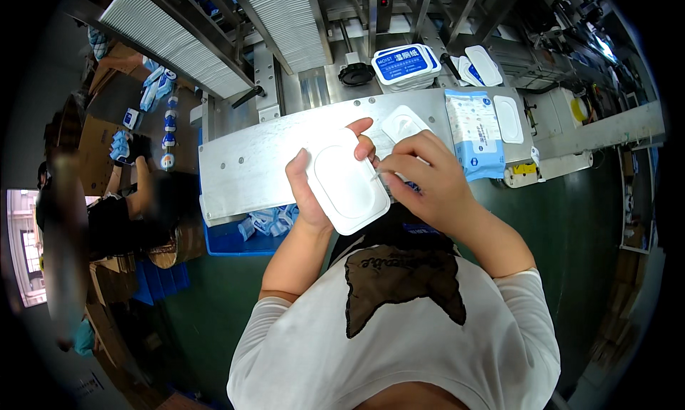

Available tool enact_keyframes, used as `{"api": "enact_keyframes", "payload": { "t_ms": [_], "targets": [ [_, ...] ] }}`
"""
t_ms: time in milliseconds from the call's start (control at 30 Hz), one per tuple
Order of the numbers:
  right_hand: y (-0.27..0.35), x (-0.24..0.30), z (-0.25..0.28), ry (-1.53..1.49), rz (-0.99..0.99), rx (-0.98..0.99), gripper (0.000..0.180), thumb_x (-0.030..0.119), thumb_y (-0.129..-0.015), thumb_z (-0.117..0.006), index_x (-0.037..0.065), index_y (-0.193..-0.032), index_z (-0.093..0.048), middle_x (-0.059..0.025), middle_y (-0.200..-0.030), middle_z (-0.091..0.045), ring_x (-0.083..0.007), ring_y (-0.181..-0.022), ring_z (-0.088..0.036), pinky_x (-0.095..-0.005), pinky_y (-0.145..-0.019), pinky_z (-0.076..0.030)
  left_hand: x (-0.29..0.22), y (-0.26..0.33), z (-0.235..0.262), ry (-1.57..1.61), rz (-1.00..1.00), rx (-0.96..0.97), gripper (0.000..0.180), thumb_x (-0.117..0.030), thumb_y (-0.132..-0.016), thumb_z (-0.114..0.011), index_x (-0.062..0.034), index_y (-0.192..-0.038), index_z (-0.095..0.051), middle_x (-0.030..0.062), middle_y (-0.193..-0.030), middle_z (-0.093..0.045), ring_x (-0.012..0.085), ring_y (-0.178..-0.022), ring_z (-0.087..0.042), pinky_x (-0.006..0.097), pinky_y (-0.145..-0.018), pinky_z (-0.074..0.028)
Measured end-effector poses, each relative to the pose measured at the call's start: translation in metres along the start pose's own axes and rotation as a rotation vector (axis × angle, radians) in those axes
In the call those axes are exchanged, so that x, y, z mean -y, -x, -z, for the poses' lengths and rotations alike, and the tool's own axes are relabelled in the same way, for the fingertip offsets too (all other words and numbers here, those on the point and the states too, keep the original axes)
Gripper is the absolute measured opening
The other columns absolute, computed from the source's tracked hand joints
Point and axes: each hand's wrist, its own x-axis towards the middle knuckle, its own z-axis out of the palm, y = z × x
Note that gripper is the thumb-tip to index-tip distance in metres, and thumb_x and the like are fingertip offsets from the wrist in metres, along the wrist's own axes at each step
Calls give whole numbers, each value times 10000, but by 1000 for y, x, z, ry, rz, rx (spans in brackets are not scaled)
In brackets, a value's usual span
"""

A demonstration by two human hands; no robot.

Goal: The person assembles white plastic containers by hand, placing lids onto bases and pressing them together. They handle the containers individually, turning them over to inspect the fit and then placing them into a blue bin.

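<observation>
My left hand (308, 199) is wrapped round a white plastic wet-wipe lid (347, 185), with the thumb on one side and the fingertips curling over the other. The lid is tilted in front of my body, above the metal work plate (267, 160). Close to its right edge, my right hand (432, 178) is pinched; a thin whitish bit shows at its fingertips, too small to name. Another white lid (403, 123) lies on the plate just beyond my right hand, which partly hides it.
A blue-and-white wipes pack (476, 133) and a white lid (508, 119) lie to the right. Behind the plate are a stack of blue-printed lids (405, 64) and a black knob (355, 74). A blue bin (235, 243) holds packaging below. At left, a co-worker (132, 206) handles packs.
</observation>
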Motion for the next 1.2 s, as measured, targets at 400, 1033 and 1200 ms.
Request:
{"api": "enact_keyframes", "payload": {
  "t_ms": [400,1033,1200],
  "targets": [
    [-2,4,5,-58,37,15,199,-6,-717,-708,71,-876,-616,-42,-868,-565,-242,-790,-567,-340,-656,-477,0,-2,1,-25,8,18,909,-627,-831,-377,102,-1373,-347,64,-947,-479,207,-910,-443,297,-826,-420],
    [-15,-8,13,-16,-7,-107,188,-16,-719,-694,55,-887,-648,-66,-857,-578,-255,-779,-566,-338,-658,-461,4,-1,-8,47,104,-3,904,-626,-786,-376,48,-1389,-365,110,-976,-542,248,-873,-533,393,-706,-487],
    [-26,-8,2,-37,8,-86,143,41,-751,-681,46,-889,-646,-79,-856,-576,-258,-791,-565,-349,-671,-469,1,3,-15,-163,141,-40,908,-622,-795,-353,44,-1413,-343,136,-955,-573,281,-753,-595,381,-714,-499]
  ]
}}
